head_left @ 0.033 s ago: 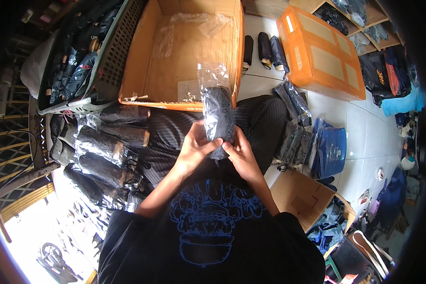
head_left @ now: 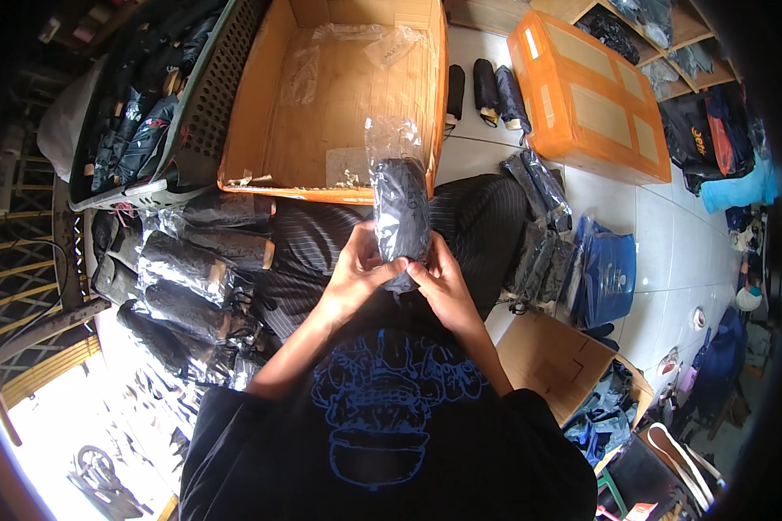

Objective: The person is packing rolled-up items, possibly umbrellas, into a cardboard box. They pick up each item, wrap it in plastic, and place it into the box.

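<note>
Both of my hands hold a black folding umbrella [head_left: 401, 204] in a clear plastic sleeve, in front of my lap. The loose top of the sleeve [head_left: 393, 139] sticks up past the umbrella's far end, over the near edge of an open cardboard box. My left hand [head_left: 357, 266] grips the near end from the left, its thumb across the front. From the right, my right hand [head_left: 439, 271] closes round the same end, thumb near the other thumb. The fingers behind the umbrella are partly hidden.
The cardboard box [head_left: 330, 130] holds scraps of clear plastic. At left stand a dark crate [head_left: 202, 104] of umbrellas and a pile of wrapped umbrellas [head_left: 182, 265]. On the right are an orange taped box [head_left: 586, 95], loose umbrellas [head_left: 487, 87] and blue plastic-wrapped packets [head_left: 606, 269].
The wrapped umbrella has turned slightly in my hands, and the glare on its sleeve has shifted. Both hands keep nearly the same place.
</note>
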`<move>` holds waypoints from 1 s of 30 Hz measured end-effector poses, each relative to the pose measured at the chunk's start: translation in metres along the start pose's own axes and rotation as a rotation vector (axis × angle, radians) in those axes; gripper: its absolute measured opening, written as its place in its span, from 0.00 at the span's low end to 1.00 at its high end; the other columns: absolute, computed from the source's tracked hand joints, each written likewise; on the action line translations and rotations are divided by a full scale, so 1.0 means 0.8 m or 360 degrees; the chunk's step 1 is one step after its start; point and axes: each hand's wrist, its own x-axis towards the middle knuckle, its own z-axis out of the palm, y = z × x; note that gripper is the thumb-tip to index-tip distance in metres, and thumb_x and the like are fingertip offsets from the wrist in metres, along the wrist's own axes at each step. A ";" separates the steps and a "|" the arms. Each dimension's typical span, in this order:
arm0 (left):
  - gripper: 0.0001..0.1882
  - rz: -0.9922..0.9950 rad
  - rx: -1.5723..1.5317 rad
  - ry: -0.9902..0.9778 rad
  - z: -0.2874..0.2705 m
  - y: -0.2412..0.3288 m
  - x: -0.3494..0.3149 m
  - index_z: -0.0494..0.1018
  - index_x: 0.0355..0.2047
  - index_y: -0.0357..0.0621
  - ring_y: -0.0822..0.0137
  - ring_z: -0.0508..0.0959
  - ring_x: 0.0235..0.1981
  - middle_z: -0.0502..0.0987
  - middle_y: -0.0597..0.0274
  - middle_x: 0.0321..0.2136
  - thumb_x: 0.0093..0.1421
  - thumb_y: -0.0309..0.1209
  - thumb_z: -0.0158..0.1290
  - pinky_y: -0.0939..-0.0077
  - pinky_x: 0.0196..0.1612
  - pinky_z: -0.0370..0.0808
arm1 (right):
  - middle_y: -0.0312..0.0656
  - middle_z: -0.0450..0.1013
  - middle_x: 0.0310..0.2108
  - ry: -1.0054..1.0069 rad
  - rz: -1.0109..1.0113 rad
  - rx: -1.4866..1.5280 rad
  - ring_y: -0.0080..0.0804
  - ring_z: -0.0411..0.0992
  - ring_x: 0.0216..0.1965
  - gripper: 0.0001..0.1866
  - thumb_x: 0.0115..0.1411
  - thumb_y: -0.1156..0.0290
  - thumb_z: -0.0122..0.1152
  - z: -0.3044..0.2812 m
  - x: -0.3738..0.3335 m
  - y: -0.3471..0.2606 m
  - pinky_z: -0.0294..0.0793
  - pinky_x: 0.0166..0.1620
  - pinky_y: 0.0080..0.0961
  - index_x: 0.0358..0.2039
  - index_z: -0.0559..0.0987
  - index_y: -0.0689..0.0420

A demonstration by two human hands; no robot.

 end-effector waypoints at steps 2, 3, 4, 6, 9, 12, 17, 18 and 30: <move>0.29 -0.0027 0.0058 -0.0139 -0.014 0.003 0.000 0.62 0.54 0.39 0.68 0.71 0.50 0.72 0.58 0.47 0.54 0.26 0.62 0.69 0.56 0.65 | 0.42 0.64 0.55 -0.0085 -0.0091 -0.0007 0.27 0.62 0.56 0.33 0.59 0.74 0.63 -0.002 0.000 0.005 0.63 0.58 0.27 0.61 0.58 0.62; 0.29 -0.0029 0.0019 -0.0110 -0.018 0.010 0.004 0.62 0.53 0.39 0.67 0.72 0.49 0.71 0.57 0.48 0.55 0.30 0.63 0.70 0.53 0.70 | 0.41 0.63 0.55 -0.0127 -0.0138 -0.0010 0.27 0.62 0.56 0.34 0.58 0.74 0.64 -0.003 0.000 0.006 0.63 0.58 0.27 0.61 0.58 0.62; 0.27 0.0019 -0.0073 -0.0036 -0.020 0.013 0.010 0.62 0.54 0.38 0.68 0.72 0.48 0.72 0.57 0.48 0.58 0.33 0.60 0.70 0.52 0.70 | 0.41 0.63 0.56 -0.0205 -0.0125 0.0060 0.27 0.62 0.57 0.36 0.57 0.74 0.66 -0.002 -0.001 0.007 0.63 0.58 0.28 0.61 0.57 0.62; 0.27 0.0063 -0.0430 0.0019 -0.012 0.024 0.029 0.62 0.54 0.36 0.68 0.73 0.47 0.73 0.56 0.47 0.59 0.34 0.58 0.70 0.51 0.71 | 0.41 0.61 0.57 -0.0382 -0.0093 0.0183 0.28 0.61 0.57 0.40 0.54 0.74 0.69 0.007 -0.001 0.006 0.63 0.59 0.29 0.62 0.56 0.61; 0.28 0.0109 -0.0391 0.0202 -0.005 0.022 0.037 0.63 0.55 0.36 0.68 0.75 0.45 0.75 0.56 0.45 0.58 0.31 0.60 0.71 0.49 0.74 | 0.45 0.60 0.59 -0.0284 -0.0225 -0.0244 0.30 0.60 0.59 0.48 0.46 0.74 0.75 0.013 0.002 0.010 0.64 0.59 0.31 0.63 0.55 0.61; 0.29 0.0116 -0.0392 0.0245 0.007 0.022 0.030 0.62 0.55 0.35 0.67 0.76 0.45 0.75 0.56 0.44 0.57 0.30 0.62 0.70 0.50 0.74 | 0.48 0.70 0.48 0.0075 -0.0390 -0.0662 0.30 0.71 0.49 0.44 0.40 0.70 0.79 0.012 0.004 0.008 0.73 0.49 0.28 0.56 0.64 0.64; 0.30 0.0068 -0.0291 0.0170 0.018 -0.004 0.010 0.62 0.55 0.35 0.66 0.74 0.47 0.75 0.57 0.46 0.56 0.29 0.62 0.69 0.54 0.70 | 0.41 0.73 0.24 0.0483 -0.0793 -0.1031 0.21 0.71 0.24 0.29 0.38 0.69 0.81 0.005 0.007 0.011 0.72 0.27 0.21 0.33 0.69 0.62; 0.30 -0.0005 -0.0267 0.0158 0.017 -0.002 0.009 0.62 0.55 0.34 0.66 0.74 0.47 0.74 0.57 0.46 0.56 0.29 0.62 0.69 0.54 0.70 | 0.38 0.71 0.20 0.0530 -0.0863 -0.1210 0.17 0.67 0.21 0.27 0.38 0.71 0.81 0.006 0.004 0.008 0.70 0.25 0.19 0.30 0.68 0.61; 0.29 0.0011 -0.0096 -0.0026 0.041 -0.026 0.042 0.59 0.57 0.36 0.67 0.72 0.49 0.72 0.55 0.48 0.60 0.33 0.59 0.71 0.54 0.69 | 0.44 0.69 0.49 -0.0318 -0.0148 -0.0360 0.31 0.71 0.44 0.31 0.49 0.70 0.72 -0.075 -0.007 -0.017 0.72 0.46 0.28 0.51 0.67 0.62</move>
